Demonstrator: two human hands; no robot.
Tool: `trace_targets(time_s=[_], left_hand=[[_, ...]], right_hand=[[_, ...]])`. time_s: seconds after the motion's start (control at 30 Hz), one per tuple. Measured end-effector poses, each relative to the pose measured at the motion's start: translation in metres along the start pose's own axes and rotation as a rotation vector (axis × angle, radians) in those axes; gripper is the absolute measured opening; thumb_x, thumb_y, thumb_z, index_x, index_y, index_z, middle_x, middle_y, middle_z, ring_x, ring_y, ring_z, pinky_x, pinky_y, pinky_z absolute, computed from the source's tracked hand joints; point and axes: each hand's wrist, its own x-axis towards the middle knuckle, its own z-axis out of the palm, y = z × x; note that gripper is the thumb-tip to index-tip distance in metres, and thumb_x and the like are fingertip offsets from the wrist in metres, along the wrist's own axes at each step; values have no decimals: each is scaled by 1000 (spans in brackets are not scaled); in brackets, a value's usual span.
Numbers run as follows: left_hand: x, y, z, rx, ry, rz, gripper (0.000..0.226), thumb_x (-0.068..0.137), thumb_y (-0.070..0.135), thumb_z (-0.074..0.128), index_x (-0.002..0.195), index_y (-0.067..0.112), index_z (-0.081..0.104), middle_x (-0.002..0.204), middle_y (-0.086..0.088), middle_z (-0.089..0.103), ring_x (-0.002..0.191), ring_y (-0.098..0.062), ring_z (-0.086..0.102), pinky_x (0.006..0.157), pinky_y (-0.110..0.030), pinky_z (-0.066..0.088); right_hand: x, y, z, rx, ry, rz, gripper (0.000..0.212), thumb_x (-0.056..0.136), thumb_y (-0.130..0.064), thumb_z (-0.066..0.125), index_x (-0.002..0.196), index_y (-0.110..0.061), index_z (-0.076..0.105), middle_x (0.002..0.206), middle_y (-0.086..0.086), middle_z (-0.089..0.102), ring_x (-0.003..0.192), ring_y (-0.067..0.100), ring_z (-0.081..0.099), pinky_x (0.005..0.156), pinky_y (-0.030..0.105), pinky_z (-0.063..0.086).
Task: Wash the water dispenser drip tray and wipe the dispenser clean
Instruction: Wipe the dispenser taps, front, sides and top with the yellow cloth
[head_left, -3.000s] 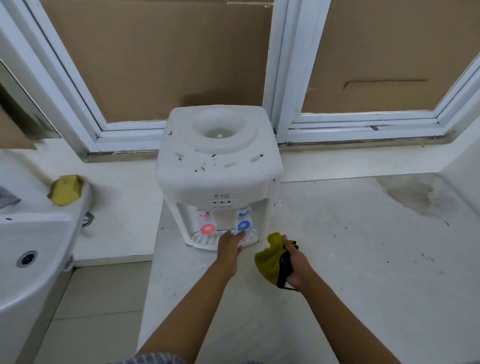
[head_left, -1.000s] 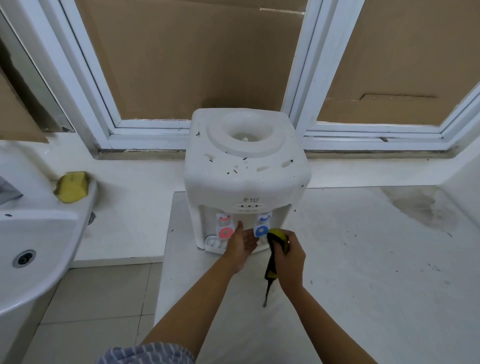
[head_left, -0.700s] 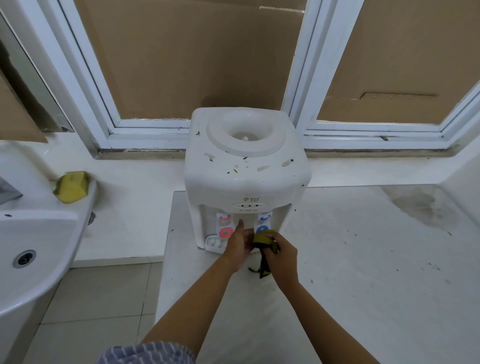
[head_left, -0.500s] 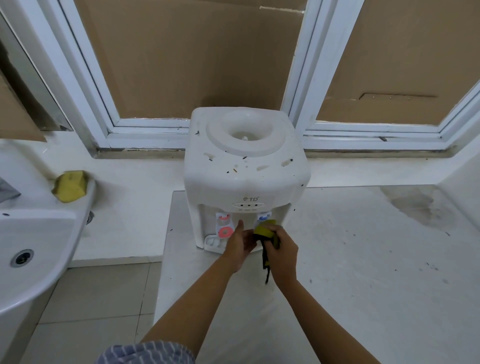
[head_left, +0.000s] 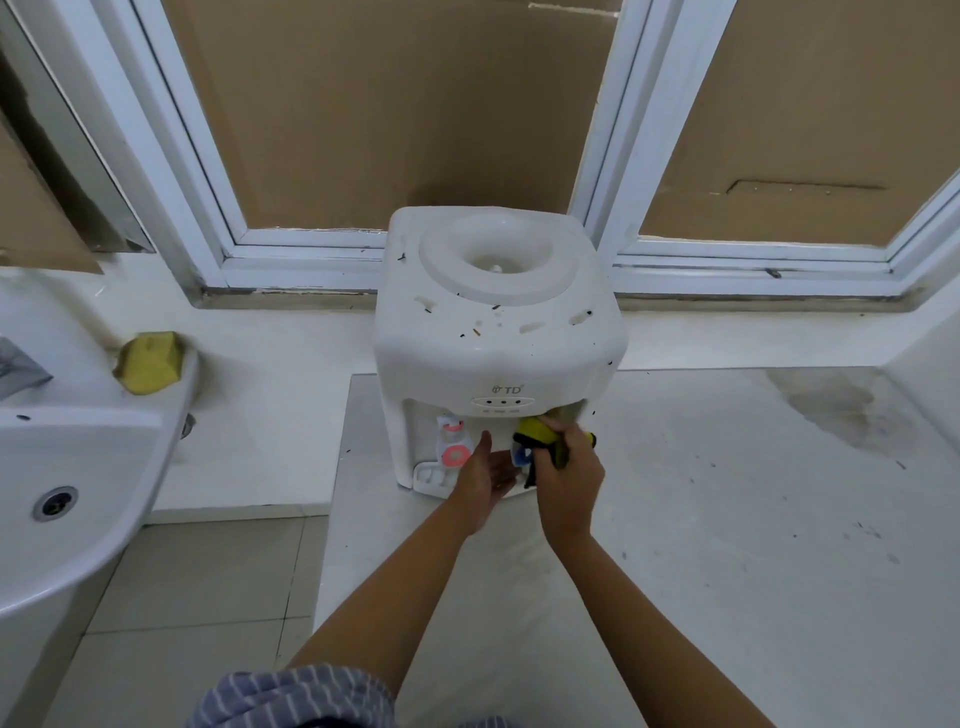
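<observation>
Hands crowd the dispenser's tap recess

Sleeve fabric (head_left: 291, 696), blue-striped, is cut off by the bottom edge at 6 o'clock, with both bare forearms reaching up from it toward the middle. The left hand (head_left: 483, 480) lies flat with straight fingers, palm turned toward 3 o'clock, over the drip tray (head_left: 428, 475); only the tray's corner at 9 o'clock of that hand shows, the rest is covered. Just beside it, the right hand (head_left: 569, 480) curls its fingers round a bunched yellow cloth (head_left: 540, 431) with dark trim, pressed into the recess at the 3 o'clock side. The blue tap (head_left: 521, 456) is mostly hidden behind cloth and fingers; the red tap (head_left: 454, 451) is in plain view. The white water dispenser (head_left: 493, 332) stands on a stained counter (head_left: 727, 519), its top dotted with dark specks too small to identify. At 9 o'clock, a yellow sponge (head_left: 148, 361) rests on the sink rim (head_left: 171, 415), the sink cut off by the frame edge. Cardboard (head_left: 389, 104) fills the window frames at 12 o'clock.
</observation>
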Motion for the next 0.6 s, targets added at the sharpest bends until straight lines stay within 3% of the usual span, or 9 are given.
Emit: trace_targets(time_s=[0.13,0.27,0.37,0.47,0.6], left_hand=[[-1,1,-1,-10,-24,13,56,102,47,28,93,5,65,94,-12,65,90,-22,59,94,-30,47],[-3,2,-2,26,-36,12,56,102,50,26,98,9,64,105,-12,66,109,-27,57,105,-35,42],[-3,1,-1,17,-108,15,64,103,49,21,108,2,64,110,-18,64,105,-27,58,104,-35,42],[-1,-1,-3,-30,-123,17,62,103,50,22,118,4,61,117,-18,62,109,-27,56,107,-38,41],[1,0,-4,23,-31,10,58,101,52,27,102,8,63,108,-13,65,110,-28,57,110,-38,39]], right_hand=[[5,0,1,-158,-140,-153,38,72,16,59,96,-11,69,94,-16,59,94,12,49,81,18,42],[8,3,2,-108,-38,21,26,81,15,53,89,-8,63,81,-3,59,84,27,58,72,19,45],[6,-4,5,-135,-104,-34,27,79,14,54,86,-10,64,81,-7,56,88,17,53,75,7,40],[5,-4,-1,-197,-265,-146,35,79,12,54,101,-12,68,94,-6,56,96,4,45,82,3,38],[14,-2,-6,-167,-149,-58,34,83,13,51,91,-19,62,80,-12,52,86,16,49,74,7,36]])
